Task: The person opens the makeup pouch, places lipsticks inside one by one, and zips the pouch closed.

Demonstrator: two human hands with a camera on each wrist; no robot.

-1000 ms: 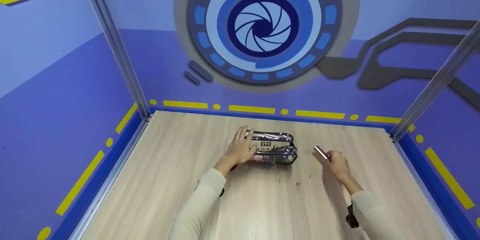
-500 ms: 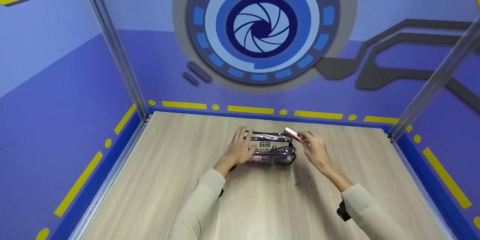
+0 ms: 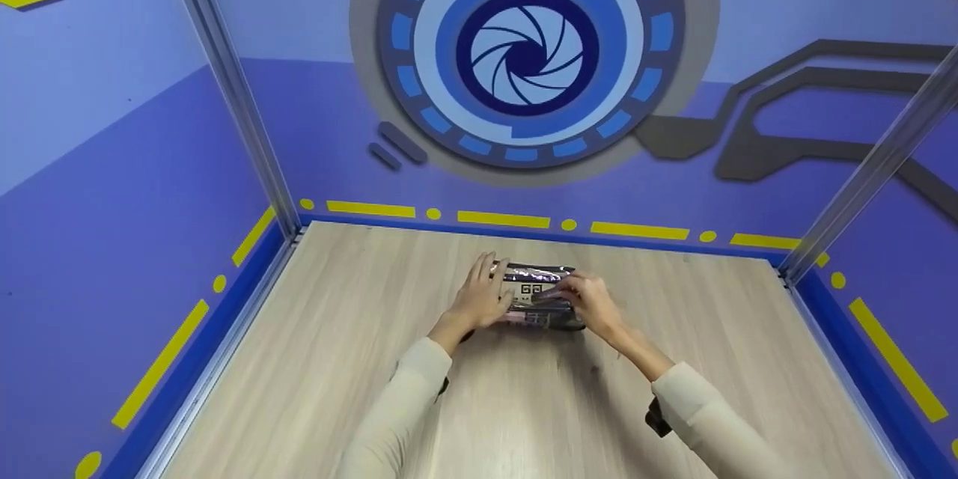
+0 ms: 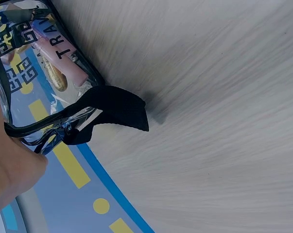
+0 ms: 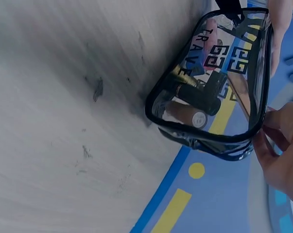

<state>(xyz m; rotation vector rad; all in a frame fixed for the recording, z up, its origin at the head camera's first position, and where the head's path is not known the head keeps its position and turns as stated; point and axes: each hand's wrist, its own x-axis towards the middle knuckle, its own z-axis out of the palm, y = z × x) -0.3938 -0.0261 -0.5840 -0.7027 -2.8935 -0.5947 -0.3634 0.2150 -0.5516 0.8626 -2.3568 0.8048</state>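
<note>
A clear cosmetic bag (image 3: 530,273) with black trim and printed lettering lies on the table, its zipped side parted. My left hand (image 3: 477,301) grips the bag's left end, fingers over the far rim and thumb at the near one. At the other end, my right hand (image 3: 593,305) pinches a slim rose-gold tube (image 5: 240,93), which shows inside the bag through its clear wall. Also inside are a pink tube (image 4: 63,63), a gold oval item (image 4: 55,76), a black tube (image 5: 197,97) and a brown round-ended tube (image 5: 185,115).
The pale wood tabletop (image 3: 359,359) has a few dark scuffs near the bag. A black strap (image 4: 119,104) sticks out from the bag's left end. Purple-blue panels (image 3: 299,135) and metal posts (image 3: 232,82) enclose the table on the back and sides.
My right hand has come leftward from the table's right side, carrying the rose-gold tube over the bag's right end and down into its opening. My left hand stays on the bag.
</note>
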